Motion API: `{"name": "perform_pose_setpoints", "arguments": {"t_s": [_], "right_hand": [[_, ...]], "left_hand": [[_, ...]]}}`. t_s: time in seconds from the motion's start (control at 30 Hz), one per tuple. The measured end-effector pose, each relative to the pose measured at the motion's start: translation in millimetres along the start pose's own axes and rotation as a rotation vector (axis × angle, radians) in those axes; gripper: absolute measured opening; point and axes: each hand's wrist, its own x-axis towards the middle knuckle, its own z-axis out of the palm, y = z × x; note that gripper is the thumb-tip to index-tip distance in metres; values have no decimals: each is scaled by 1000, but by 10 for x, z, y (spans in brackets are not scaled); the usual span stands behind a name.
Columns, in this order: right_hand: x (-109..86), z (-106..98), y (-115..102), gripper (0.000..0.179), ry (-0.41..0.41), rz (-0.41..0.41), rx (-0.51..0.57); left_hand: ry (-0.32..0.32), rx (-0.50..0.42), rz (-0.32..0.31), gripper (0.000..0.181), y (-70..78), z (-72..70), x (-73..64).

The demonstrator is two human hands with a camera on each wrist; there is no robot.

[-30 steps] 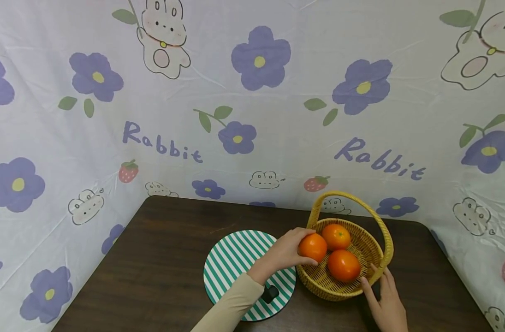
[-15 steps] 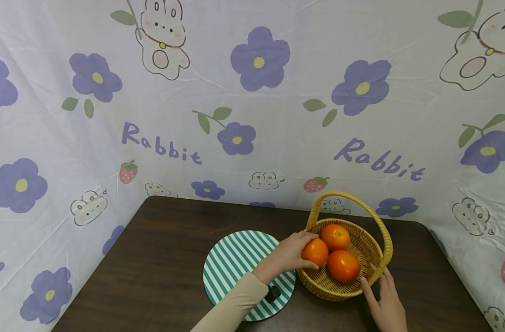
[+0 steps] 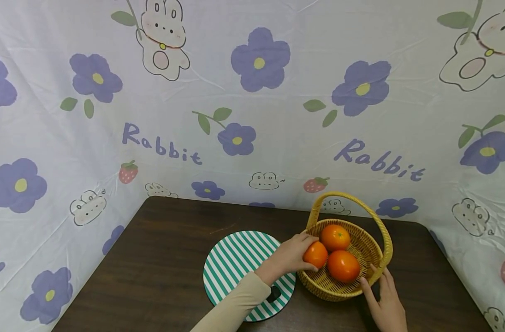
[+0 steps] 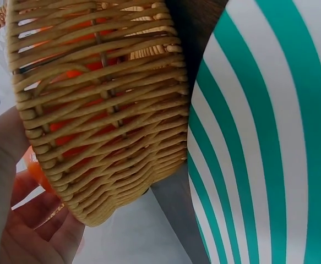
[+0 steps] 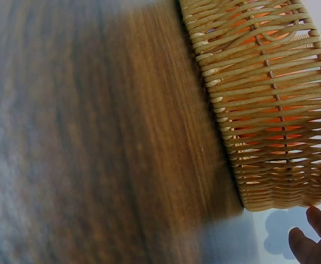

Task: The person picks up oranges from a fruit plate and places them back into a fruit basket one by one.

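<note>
A yellow wicker basket point(image 3: 329, 293) with a tall hoop handle stands on the table's right side. Inside it lie a glossy orange point(image 3: 335, 237) with a small green stem mark and a redder round fruit point(image 3: 344, 266). My left hand point(image 3: 289, 254) reaches over the basket's left rim, its fingers and thumb round a third fruit, an orange point(image 3: 316, 255), low in the basket beside the others. In the left wrist view the basket wall hides most of that fruit. My right hand point(image 3: 386, 302) grips the basket's right rim near the handle's foot, fingertips reaching over the edge.
A round green-and-white striped mat point(image 3: 235, 263) lies left of the basket, partly under my left forearm. A small black object point(image 3: 274, 293) shows at my left wrist. The dark wooden table point(image 3: 161, 258) meets a patterned cloth point(image 3: 277, 138) behind.
My left hand has moved slightly right and down with the orange, deeper into the basket. My right hand and the basket stay in place.
</note>
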Motion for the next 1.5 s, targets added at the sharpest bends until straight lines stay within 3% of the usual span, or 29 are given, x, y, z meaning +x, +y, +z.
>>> {"name": "perform_pose_setpoints", "arguments": {"t_s": [0.4,0.8,1.1,1.37,1.5], "right_hand": [[4,22,21,66,3,-24,20],[7,30,76,72,-64,-24,44],[-25,24,46,73,-34,-53,62],[-132,-19,0,84,-131,59,39],[-200,8,4,86,-119,60,27]], "left_hand": [[-31,72,0,77,49,-14,-16],[-49,127,-4,80,76,-12,-31],[28,67,5,81,21,76,-90],[84,-39,-12,73,-41,133,-276],[87,-59,-11,71,-76,140,-390]]}}
